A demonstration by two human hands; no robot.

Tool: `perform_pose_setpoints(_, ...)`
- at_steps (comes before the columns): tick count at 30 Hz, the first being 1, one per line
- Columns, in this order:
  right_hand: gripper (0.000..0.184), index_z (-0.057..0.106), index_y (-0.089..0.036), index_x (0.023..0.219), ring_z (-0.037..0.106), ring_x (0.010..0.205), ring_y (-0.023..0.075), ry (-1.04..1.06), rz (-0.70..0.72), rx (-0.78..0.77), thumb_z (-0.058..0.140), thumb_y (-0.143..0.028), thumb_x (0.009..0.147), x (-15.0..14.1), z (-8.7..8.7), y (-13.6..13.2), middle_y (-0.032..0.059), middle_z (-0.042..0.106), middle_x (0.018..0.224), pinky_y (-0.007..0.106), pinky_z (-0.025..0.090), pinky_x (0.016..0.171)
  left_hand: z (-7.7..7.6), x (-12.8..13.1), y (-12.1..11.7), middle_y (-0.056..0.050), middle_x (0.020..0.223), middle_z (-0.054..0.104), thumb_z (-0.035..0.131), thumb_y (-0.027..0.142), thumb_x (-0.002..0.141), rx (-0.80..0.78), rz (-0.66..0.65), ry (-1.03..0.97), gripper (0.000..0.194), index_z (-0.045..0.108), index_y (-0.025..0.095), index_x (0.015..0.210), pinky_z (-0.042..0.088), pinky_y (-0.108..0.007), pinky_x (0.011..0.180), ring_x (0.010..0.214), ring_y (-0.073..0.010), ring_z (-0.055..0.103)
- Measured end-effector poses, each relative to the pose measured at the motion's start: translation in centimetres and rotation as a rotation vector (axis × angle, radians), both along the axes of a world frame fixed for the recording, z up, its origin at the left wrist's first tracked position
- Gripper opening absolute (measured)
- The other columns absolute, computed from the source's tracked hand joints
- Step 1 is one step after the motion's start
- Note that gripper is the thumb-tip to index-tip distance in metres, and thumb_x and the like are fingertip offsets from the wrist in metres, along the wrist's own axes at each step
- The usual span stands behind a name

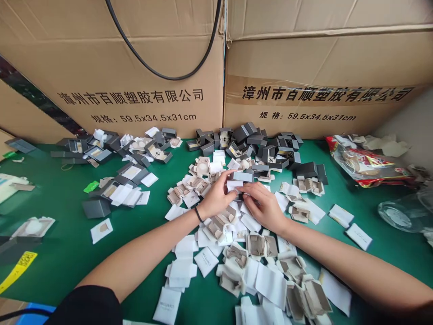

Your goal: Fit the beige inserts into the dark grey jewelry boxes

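Near the middle of the table, my left hand [218, 196] curls around a small dark grey gift box [242, 176], thumb in front and fingers behind. A white piece of card [234, 185] shows at the box's front, between my two hands. My right hand [265, 205] reaches in from the other side, with its bent fingers closed at the box and the card's edge. Its fingertips partly cover the box, so its inside is hidden. Below and around my hands lie loose white and grey-brown folded card inserts [219, 223].
Dark open gift boxes [248, 133] are heaped along the back, with more boxes [130, 174] at left. Two large cartons [142, 58] wall off the rear. A red snack bag [368, 164] and a clear plastic container [402, 214] sit at right. A black cable [169, 77] hangs above.
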State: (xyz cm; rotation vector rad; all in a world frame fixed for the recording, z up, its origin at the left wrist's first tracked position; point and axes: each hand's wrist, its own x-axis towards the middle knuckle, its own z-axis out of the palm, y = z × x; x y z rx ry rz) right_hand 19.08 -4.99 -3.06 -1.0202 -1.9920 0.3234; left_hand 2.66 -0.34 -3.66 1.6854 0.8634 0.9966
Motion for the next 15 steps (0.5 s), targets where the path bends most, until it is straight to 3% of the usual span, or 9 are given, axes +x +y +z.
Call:
perform_pose_setpoints(10,0.03,0.056,-0.023,0.11,0.052,0.1,0.0205,-0.033,-0.014,0.008,0.041,-0.013,0.086,0.09,-0.27,-0.02,0.0084,0.055,0.106,0.038,0.047,0.085,0.0,0.6,0.22,-0.009,0.113,0.056,0.055,0.007,0.07,-0.112,0.011,-0.135,0.046,0.045,0.016,0.114,0.043,-0.033,0.093,0.107,-0.02,0.055)
perform_pose_setpoints(15,0.023,0.061,-0.021,0.102,0.053,0.089,0.0195,-0.047,-0.099,-0.014,0.045,-0.018,0.086,0.18,-0.3,-0.13,0.008,0.052,0.093,0.035,0.048,0.076,-0.38,0.52,0.38,-0.008,0.11,0.058,0.053,0.006,0.07,-0.122,0.045,-0.119,0.046,0.045,0.017,0.114,0.044,-0.036,0.093,0.103,-0.0202,0.057)
